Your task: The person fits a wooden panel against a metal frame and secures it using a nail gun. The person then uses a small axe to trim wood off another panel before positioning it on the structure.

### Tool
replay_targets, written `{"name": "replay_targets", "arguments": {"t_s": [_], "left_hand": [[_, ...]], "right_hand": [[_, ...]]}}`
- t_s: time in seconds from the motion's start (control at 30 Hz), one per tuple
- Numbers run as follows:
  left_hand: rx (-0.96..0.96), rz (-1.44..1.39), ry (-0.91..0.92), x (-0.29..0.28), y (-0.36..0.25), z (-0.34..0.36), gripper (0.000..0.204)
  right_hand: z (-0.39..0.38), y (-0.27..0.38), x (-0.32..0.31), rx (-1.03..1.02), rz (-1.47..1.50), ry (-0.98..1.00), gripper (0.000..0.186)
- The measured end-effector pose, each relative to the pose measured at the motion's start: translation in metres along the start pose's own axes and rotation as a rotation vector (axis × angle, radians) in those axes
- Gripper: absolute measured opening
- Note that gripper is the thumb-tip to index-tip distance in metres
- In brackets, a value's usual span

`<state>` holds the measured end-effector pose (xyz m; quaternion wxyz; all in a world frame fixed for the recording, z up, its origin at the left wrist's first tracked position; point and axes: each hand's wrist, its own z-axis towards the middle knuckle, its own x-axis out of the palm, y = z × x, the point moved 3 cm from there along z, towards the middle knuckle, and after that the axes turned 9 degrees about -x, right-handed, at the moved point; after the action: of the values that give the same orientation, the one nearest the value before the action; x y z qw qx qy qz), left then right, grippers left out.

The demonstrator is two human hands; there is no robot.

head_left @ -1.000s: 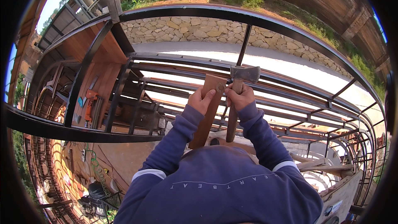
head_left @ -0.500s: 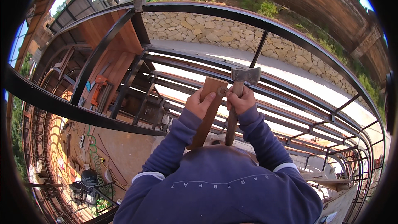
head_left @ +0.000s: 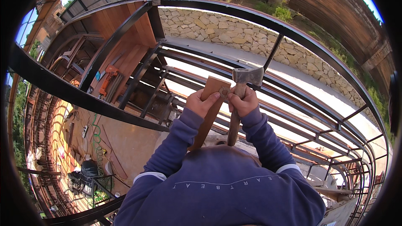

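Note:
My left hand (head_left: 200, 104) is closed on the edge of a flat reddish-brown wooden board (head_left: 208, 119), its thumb lying across the face. The board slants, its lower end close against my body. In my right hand (head_left: 245, 101) is a hatchet (head_left: 248, 76), gripped high on the wooden handle, with the grey metal head uppermost and the handle hanging toward my chest. Between the two hands, at the board's edge, a small round brownish piece (head_left: 224, 92) meets my right fingertips. Whether it is loose or part of the board I cannot tell.
A curved black metal frame (head_left: 234, 11) encircles me, with parallel black rails (head_left: 289, 96) ahead and right. An orange power tool (head_left: 109, 78) lies on wooden planks at the left. A green coiled hose (head_left: 99, 142) trails across the floor below. Beyond stands a stone wall (head_left: 217, 29).
The surroundings have shifted slightly to the right in the picture. Both hands keep their hold on the board and the hatchet, almost without moving.

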<state>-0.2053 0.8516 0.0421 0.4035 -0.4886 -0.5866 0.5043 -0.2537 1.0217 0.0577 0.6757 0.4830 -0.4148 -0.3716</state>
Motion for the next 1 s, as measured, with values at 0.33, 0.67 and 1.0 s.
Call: {"name": "replay_targets", "arguments": {"t_s": [0.33, 0.67, 1.0], "left_hand": [[-0.072, 0.099, -0.229, -0.049, -0.008, -0.051, 0.037], [-0.028, 0.01, -0.651, -0.152, 0.01, -0.149, 0.035], [0.478, -0.761, -0.236, -0.328, 0.049, -0.316, 0.04]], "right_hand": [[-0.004, -0.017, 0.034, 0.023, -0.008, 0.137, 0.006], [-0.049, -0.113, 0.065, -0.014, -0.77, 0.437, 0.025], [-0.144, -0.172, 0.216, -0.099, -0.875, 1.095, 0.034]]}}
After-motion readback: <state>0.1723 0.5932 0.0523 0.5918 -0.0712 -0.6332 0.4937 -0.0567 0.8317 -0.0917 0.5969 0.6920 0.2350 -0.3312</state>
